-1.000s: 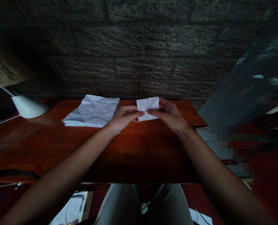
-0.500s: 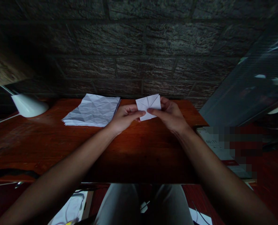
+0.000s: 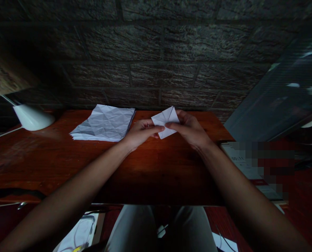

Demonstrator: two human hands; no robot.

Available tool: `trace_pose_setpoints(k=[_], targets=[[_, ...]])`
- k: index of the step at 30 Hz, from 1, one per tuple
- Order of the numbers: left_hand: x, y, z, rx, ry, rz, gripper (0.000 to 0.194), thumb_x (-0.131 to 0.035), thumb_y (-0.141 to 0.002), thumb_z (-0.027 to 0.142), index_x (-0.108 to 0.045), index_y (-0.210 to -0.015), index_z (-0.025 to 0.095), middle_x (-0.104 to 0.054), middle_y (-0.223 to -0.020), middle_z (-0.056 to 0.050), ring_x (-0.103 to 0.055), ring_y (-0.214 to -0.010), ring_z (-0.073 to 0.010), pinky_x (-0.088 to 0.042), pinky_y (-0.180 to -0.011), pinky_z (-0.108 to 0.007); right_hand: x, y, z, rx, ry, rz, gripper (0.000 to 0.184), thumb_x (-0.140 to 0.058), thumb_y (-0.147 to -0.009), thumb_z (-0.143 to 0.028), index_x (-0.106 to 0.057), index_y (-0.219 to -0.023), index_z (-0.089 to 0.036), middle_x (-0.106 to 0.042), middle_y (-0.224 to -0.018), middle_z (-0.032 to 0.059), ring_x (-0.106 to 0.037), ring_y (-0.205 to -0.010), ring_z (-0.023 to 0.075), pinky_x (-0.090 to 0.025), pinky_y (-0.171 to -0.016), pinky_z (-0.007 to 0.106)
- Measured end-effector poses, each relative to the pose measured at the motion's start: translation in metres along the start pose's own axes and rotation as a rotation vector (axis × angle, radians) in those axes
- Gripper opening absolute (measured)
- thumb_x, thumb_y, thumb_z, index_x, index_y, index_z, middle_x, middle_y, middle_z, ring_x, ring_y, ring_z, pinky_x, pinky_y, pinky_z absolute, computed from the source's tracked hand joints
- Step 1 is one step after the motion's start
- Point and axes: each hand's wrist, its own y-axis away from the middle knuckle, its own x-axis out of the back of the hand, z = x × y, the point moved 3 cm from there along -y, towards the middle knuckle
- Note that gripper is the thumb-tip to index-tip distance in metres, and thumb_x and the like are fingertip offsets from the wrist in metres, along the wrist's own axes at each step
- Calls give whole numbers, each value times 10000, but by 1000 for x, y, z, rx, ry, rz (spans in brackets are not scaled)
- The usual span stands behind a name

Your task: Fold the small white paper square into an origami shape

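A small square of folded white paper, with crease lines meeting near its middle, is held up over the far part of the wooden table. My left hand grips its lower left side, thumb on the front face and fingers behind. On the right side, my right hand pinches it the same way, its thumb tip almost meeting the left thumb. The fingers behind the paper are partly hidden. Just left of my left hand lies a stack of creased white paper sheets.
A dark brick wall rises behind the wooden table. To the left stands a lamp with a white base. A grey translucent panel leans at the right. A black cable lies along the front left edge.
The folded paper has turned a little counterclockwise and shifted slightly left between my hands. Both hands keep hold of it. The paper stack has not moved.
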Motion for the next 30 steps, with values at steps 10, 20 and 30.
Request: trace_pose_setpoints(k=[10, 20, 30], targets=[[7, -6, -1, -19, 224, 209, 306, -935, -629, 295, -667, -695, 162, -739, -764, 3, -685, -723, -105, -591, -727, -247, 4, 8, -13, 296, 492, 269, 302, -812, -854, -517, -734, -929, -235, -692, -769, 8, -620, -688, 176, -518, -727, 358], [5, -5, -2, -33, 275, 219, 248, -918, -627, 234, -743, -769, 130, -794, -824, -44, -724, -741, -141, -641, -800, -329, -2, 6, 2, 209, 412, 173, 166, -816, -829, -386, -760, -900, -247, -804, -921, 48, -739, -817, 216, -579, -838, 413], [-1, -3, -1, -49, 232, 214, 267, -917, -648, 269, -789, -842, 137, -813, -832, -57, -746, -761, -171, -653, -802, -347, -10, 11, 0, 256, 447, 210, 101, -777, -804, -298, -700, -772, -241, -770, -817, 29, -693, -726, 193, -543, -753, 382]])
